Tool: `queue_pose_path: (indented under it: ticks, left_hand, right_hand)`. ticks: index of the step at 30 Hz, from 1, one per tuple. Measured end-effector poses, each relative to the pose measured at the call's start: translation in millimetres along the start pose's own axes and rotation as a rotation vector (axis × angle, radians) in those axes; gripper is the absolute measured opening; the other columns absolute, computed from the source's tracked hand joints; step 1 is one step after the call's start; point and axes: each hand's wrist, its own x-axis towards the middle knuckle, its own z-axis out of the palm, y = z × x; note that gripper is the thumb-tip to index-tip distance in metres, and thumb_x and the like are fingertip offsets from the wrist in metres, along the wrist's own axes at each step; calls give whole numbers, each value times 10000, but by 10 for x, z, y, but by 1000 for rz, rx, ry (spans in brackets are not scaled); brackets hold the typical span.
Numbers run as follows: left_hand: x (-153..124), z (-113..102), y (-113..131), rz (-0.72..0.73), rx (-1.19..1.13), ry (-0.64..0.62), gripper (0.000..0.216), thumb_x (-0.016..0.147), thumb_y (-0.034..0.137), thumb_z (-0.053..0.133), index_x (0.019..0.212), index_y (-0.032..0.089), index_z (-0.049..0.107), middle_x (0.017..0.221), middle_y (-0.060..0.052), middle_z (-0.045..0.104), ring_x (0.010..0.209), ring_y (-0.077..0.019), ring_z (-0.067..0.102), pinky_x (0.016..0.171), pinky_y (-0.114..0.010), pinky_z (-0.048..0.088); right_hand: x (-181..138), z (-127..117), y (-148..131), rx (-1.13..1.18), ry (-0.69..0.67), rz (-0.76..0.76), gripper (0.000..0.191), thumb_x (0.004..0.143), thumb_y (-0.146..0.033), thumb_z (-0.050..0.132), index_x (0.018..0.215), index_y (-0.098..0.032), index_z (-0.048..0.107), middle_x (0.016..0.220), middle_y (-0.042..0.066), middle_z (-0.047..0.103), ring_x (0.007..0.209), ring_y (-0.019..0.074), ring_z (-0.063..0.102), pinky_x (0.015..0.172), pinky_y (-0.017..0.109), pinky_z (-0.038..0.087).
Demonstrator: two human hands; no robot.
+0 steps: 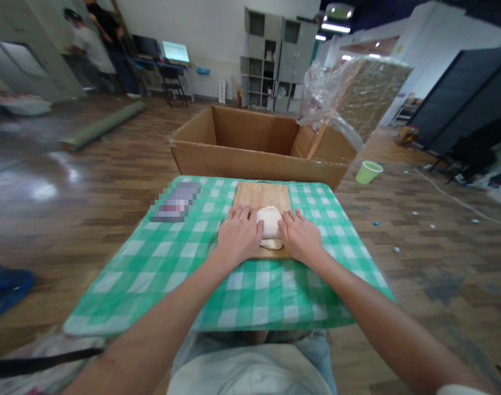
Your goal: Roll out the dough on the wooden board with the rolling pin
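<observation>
A soft white lump of dough (270, 226) lay on a wooden board (262, 197). The board sat on a small table with a green and white checked cloth (159, 269).

The left hand (237, 236) lay flat, fingers spread, pressing against the left side of the dough. The right hand (300, 237) lay flat against the right side. Neither hand was closed around the dough; both were open, and the dough sat squeezed between them.

A blurred dark thing (176, 202) lay on the cloth to the left of the board, well apart from the hands. Nothing lay between the hands and the dough.

Just behind the table stood a big open cardboard box (250, 144). A wrapped bundle in clear plastic (349, 93) stuck up out of its right end. A light green cup (368, 171) lay tipped on the wood floor to the right. A long rolled mat (102, 126) lay on the floor far to the left. Two people (97, 49) stood far back by a desk with a lit screen (176, 52). Grey shelves (275, 60) stood at the back wall.
</observation>
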Motion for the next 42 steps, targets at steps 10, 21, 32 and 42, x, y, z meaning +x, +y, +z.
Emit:
queue_pose_path:
  ticks: [10,21,32,42]
  left_hand:
    - [-402,-123,72,30,-82,-29,609,1087,391,360,1571,55,514,1635,-211,518,1509,-338,509,1288,-500,344]
    - [-771,-183,107,103,-91,-9,704,1090,458,385,1655,38,381,1710,-203,409,1609,-347,361,1353,-521,191]
    - [-831,-242,181,85,-109,10,740,1075,490,396,1675,59,349,1713,-198,407,1633,-338,315,1361,-537,146]
    - [268,79,0,-30,-58,11,709,1109,552,281,1602,78,466,1612,-225,538,1543,-358,456,1272,-532,315]
  right_hand:
    - [-402,87,-191,22,101,80,654,1135,-423,258,1650,-44,396,1677,221,453,1563,395,408,1237,559,375]
    - [-824,118,-306,7,147,14,687,1116,-445,378,1685,-65,318,1758,205,299,1650,378,216,1319,592,212]
    - [-974,65,-259,60,75,-30,794,1103,-560,366,1721,-81,229,1772,182,271,1662,354,187,1325,587,221]
    - [104,93,297,50,9,1,710,1147,-527,165,1681,-110,377,1744,168,348,1653,343,225,1295,580,282]
